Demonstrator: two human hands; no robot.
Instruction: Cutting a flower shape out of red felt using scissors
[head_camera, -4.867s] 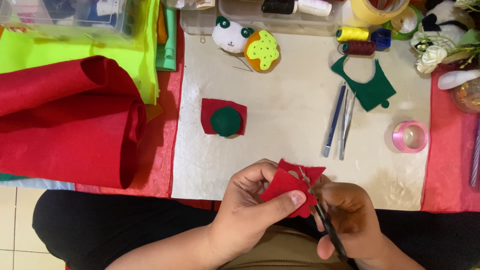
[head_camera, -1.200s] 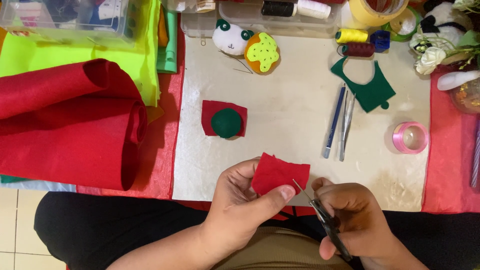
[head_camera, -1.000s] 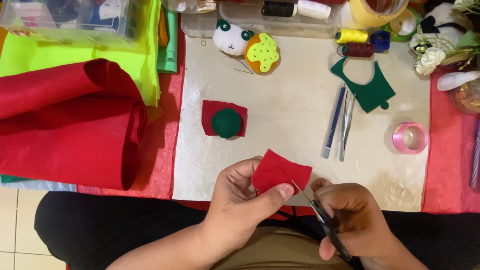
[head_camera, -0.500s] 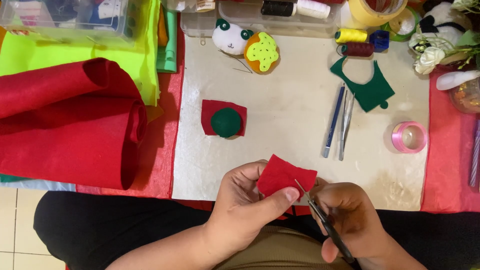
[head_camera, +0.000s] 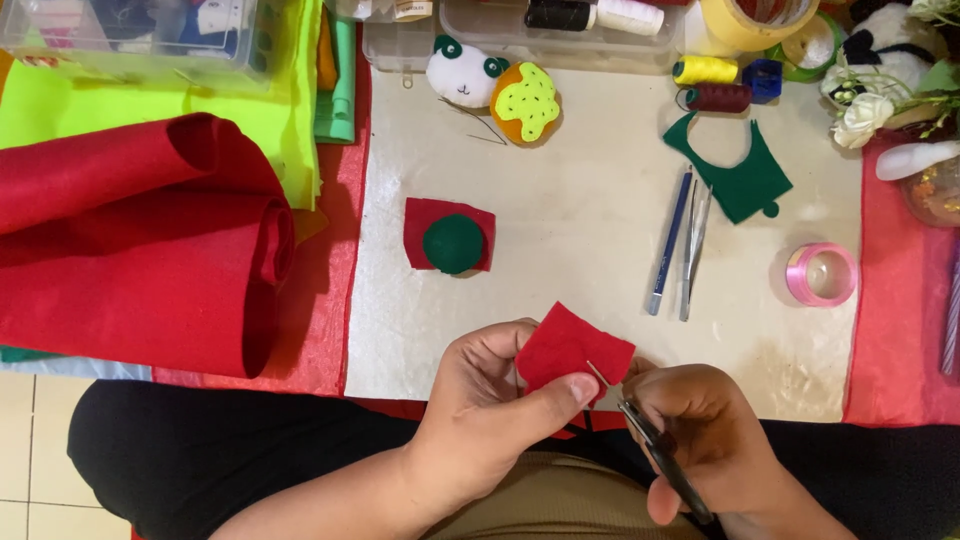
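My left hand (head_camera: 490, 405) pinches a small red felt piece (head_camera: 568, 347) between thumb and fingers, just above the table's near edge. My right hand (head_camera: 700, 430) grips small dark-handled scissors (head_camera: 650, 440), their blades touching the felt's lower right edge. On the cream work mat (head_camera: 590, 230) further out lies a red felt square with a green felt disc (head_camera: 452, 240) on top.
A big red felt roll (head_camera: 150, 240) lies left over lime felt. A pen and tweezers (head_camera: 682, 240), a green felt cutout (head_camera: 740, 175), a pink ribbon spool (head_camera: 820, 273), thread spools, two stuffed felt figures (head_camera: 495, 85) and clear boxes sit around the mat.
Five seconds ago the felt was a folded, star-like piece being snipped. It now lies flat in my left hand, slightly turned, with the scissors at its edge.
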